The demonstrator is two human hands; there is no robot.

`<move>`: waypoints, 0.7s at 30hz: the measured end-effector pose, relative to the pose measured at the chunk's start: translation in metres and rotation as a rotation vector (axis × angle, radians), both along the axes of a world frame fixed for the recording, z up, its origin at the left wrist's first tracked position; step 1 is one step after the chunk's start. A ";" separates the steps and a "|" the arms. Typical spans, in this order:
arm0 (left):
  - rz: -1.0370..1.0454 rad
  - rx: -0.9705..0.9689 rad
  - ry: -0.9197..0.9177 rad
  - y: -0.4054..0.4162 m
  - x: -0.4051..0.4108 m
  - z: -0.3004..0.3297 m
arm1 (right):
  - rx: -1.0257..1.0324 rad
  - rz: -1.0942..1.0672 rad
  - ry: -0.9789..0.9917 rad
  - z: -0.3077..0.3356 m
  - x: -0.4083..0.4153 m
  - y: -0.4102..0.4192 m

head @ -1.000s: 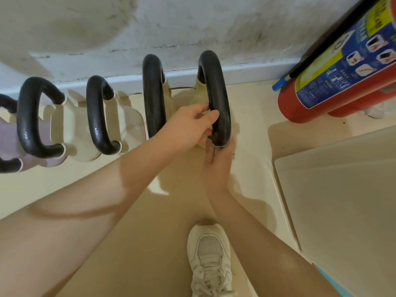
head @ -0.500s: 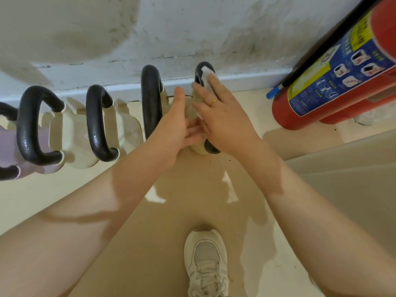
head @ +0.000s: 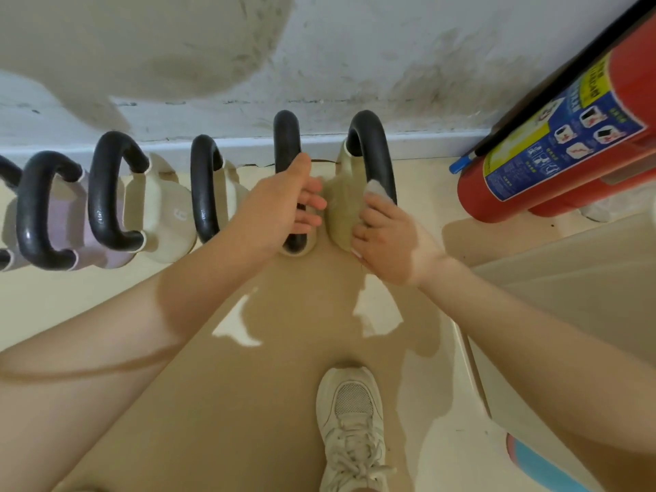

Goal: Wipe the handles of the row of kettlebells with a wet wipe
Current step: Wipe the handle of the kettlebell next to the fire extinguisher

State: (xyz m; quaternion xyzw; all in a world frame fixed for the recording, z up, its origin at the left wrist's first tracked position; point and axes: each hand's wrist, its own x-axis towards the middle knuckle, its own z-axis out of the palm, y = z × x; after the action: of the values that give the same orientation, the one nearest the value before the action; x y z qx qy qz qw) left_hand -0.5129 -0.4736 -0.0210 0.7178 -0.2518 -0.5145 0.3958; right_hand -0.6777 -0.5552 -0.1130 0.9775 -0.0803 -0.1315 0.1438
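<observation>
**Kettlebell row at the wall, right hand wiping the end handle**

Beige floor point(head: 291, 385) meets a stained white wall point(head: 355, 58) along a pale skirting line at the far edge; open floor runs from the kettlebells back toward the person, broken only by arm shadows.

Red fire extinguisher point(head: 553, 161) leans at the far right, close beside the last kettlebell but apart from it, narrowing the room on that side. Pale mat point(head: 568, 296) covers the floor's right edge, its near-left edge running just right of the shoe.

Row of kettlebells point(head: 167, 221) stands against the far floor edge, black handles arching up, cream and lilac bodies touching or nearly so; the row runs out of frame at left.

Rightmost handle point(head: 376, 150) is the end one. Right hand point(head: 387, 239) is curled round its near leg, pinching a white wet wipe point(head: 376, 190) against the black bar; only a small wad of wipe shows above the fingers.

Left hand point(head: 284, 204) lies over the next handle point(head: 287, 143) leftward, thumb up along the bar, fingers reaching across it, loosely bent; a firm grip can't be confirmed.

Narrow gap between the two hands shows the cream body of the end bell.

White sneaker point(head: 351, 431) sits at the near edge of the floor, well apart from the row.
</observation>
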 end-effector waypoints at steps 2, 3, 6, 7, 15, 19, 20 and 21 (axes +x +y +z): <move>-0.039 -0.023 -0.055 0.011 0.011 -0.004 | 0.076 -0.161 0.020 -0.008 -0.010 0.009; -0.091 -0.050 -0.080 0.018 0.016 -0.005 | 0.107 -0.197 0.065 -0.009 -0.013 0.011; -0.186 -0.117 -0.105 0.034 0.032 -0.002 | -0.006 -0.120 0.172 -0.002 -0.007 0.020; -0.179 -0.118 -0.106 0.036 0.039 0.001 | 0.044 -0.111 0.244 0.001 -0.002 0.027; -0.028 -0.100 0.003 0.050 0.089 0.016 | 0.956 -0.989 -0.909 0.062 0.087 0.086; -0.098 0.002 0.150 0.078 0.088 0.011 | 1.255 -0.978 -1.004 0.095 0.124 0.115; -0.132 -0.003 0.200 0.085 0.087 0.011 | 1.250 -0.965 -0.983 0.102 0.132 0.123; -0.137 -0.029 0.247 0.089 0.086 0.011 | 1.247 -0.958 -0.974 0.106 0.138 0.128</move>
State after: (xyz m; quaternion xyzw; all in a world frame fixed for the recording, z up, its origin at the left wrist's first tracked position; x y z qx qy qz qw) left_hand -0.4274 -0.3843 -0.0098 0.6243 -0.2571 -0.6210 0.3982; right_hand -0.5395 -0.4276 -0.0068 0.6878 -0.4423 0.2292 -0.5280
